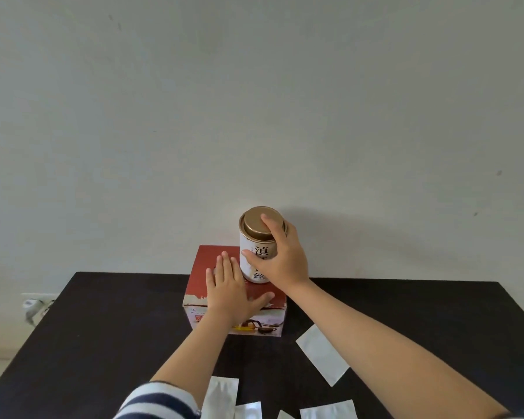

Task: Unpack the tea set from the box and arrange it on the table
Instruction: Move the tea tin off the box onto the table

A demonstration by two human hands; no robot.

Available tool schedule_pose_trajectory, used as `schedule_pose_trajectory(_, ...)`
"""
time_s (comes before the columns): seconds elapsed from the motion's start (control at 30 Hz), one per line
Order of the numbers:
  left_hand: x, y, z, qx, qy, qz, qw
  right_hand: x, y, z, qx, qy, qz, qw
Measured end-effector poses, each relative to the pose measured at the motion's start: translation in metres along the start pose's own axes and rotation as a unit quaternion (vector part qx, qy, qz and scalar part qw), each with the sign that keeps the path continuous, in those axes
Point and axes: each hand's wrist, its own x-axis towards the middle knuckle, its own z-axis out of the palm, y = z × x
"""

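Gripping the white tea tin (257,252), right hand's (280,258) curled fingers (253,256); left hand (229,290) flat on red box (206,267).

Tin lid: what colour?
Gold, on the white tin that the right hand grips; head view shows the lid best.

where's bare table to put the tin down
Bare patches of table: left of the red box, and right of it beyond the right forearm. Crowded: the near edge, with white packets, and the box top, under the left hand.
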Motion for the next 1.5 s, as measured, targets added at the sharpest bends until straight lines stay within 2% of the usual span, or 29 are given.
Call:
schedule_pose_trajectory(0.1, -0.003, 0.003, -0.004, -0.003, -0.013, -0.006, 1.0, 0.002, -0.001, -0.008, 0.011, -0.011, 0.0, 1.0)
schedule_pose_trajectory(0.23, -0.012, 0.016, -0.007, -0.016, -0.018, 0.013, 1.0, -0.004, 0.008, -0.04, 0.013, 0.018, 0.009, 1.0)
schedule_pose_trajectory(0.37, -0.02, 0.045, -0.009, -0.034, -0.002, 0.068, 0.997, -0.028, 0.042, -0.093, -0.024, 0.035, 0.035, 0.998)
schedule_pose_trajectory(0.5, -0.019, 0.077, -0.004, -0.034, -0.013, 0.087, 0.996, -0.058, 0.089, -0.15, -0.059, 0.047, 0.099, 0.992)
schedule_pose_trajectory(0.6, -0.018, 0.092, 0.005, -0.01, -0.004, 0.061, 0.998, -0.076, 0.127, -0.189, -0.071, 0.053, 0.149, 0.985)
schedule_pose_trajectory(0.77, -0.018, 0.098, 0.017, -0.007, 0.066, 0.026, 0.997, -0.096, 0.196, -0.237, -0.083, 0.059, 0.212, 0.972)
schedule_pose_trajectory(0.93, -0.016, 0.102, 0.023, 0.002, 0.097, -0.002, 0.995, -0.101, 0.258, -0.26, -0.089, 0.048, 0.237, 0.966)
schedule_pose_trajectory(1.17, -0.016, 0.105, 0.026, 0.014, 0.101, -0.021, 0.995, -0.097, 0.315, -0.28, -0.082, 0.085, 0.245, 0.962)
schedule_pose_trajectory(1.5, -0.015, 0.106, 0.027, 0.037, 0.098, -0.026, 0.994, -0.108, 0.35, -0.294, -0.069, 0.093, 0.246, 0.962)
